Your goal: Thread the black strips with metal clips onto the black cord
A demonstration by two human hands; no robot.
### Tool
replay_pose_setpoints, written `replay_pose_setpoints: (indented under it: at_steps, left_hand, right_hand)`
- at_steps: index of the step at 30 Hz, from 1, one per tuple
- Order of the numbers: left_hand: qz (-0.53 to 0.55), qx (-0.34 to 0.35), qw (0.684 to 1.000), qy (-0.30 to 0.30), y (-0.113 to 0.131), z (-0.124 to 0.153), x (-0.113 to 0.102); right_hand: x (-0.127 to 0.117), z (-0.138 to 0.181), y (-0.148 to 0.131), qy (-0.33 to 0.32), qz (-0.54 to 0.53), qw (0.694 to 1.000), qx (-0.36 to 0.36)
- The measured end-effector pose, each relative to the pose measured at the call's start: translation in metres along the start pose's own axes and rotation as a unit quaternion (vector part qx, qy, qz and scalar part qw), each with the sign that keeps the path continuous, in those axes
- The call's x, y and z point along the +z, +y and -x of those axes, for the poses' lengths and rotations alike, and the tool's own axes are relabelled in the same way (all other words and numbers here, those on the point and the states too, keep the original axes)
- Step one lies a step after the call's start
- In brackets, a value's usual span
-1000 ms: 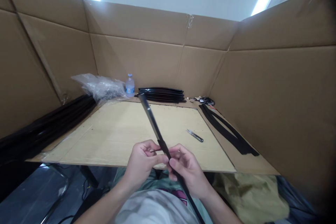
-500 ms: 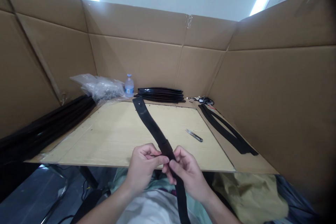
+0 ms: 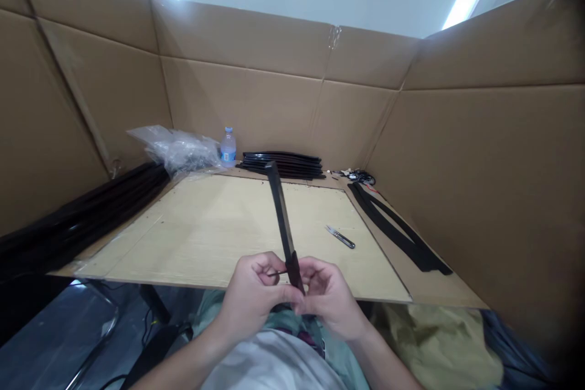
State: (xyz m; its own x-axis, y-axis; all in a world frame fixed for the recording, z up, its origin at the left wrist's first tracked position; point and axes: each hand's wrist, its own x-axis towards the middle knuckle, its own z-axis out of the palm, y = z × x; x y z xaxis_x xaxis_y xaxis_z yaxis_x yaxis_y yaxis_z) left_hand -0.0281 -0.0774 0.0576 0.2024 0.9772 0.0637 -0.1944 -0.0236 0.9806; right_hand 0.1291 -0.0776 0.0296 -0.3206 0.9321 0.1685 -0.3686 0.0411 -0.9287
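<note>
A long black strap [image 3: 281, 213] rises from between my hands over the front edge of the board, turned nearly edge-on. A dark band or sleeve [image 3: 294, 269] wraps it low down. My left hand [image 3: 251, 295] is closed at the strap's left side, thumb pressed against it, with a thin dark strand between its fingers. My right hand [image 3: 333, 301] pinches the strap from the other side, the thumbs close together. The strap's lower end is hidden. Thread snips [image 3: 340, 236] lie on the board to the right.
Black strips [image 3: 397, 228] lie along the right edge. A black stack [image 3: 283, 164] stands at the back, beside a water bottle [image 3: 228, 147] and clear plastic bags [image 3: 183, 152]. Long black pieces [image 3: 91, 219] line the left. Cardboard walls [image 3: 256, 97] surround the board [image 3: 205, 225].
The strap has been turned from showing its flat face to nearly edge-on, its upper end swinging right. Both hands stay on it, thumbs now closer together.
</note>
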Motion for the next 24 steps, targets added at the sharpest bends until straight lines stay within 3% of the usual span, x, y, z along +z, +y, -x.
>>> replay_pose_setpoints:
  at_steps: [7, 14, 24]
  left_hand:
    - [0.076, -0.040, 0.995, -0.042, 0.006, 0.005, 0.004]
    - [0.120, -0.026, 0.987, -0.100, -0.003, -0.001, 0.001]
    - [0.083, -0.016, 0.996, 0.002, -0.014, -0.016, -0.005]
  right_hand:
    - [0.010, 0.007, -0.005, -0.001, -0.059, 0.998, 0.035]
    - [0.018, 0.010, -0.005, 0.038, -0.003, 0.998, 0.041]
    - [0.016, 0.002, -0.003, 0.040, -0.124, 0.991, 0.034]
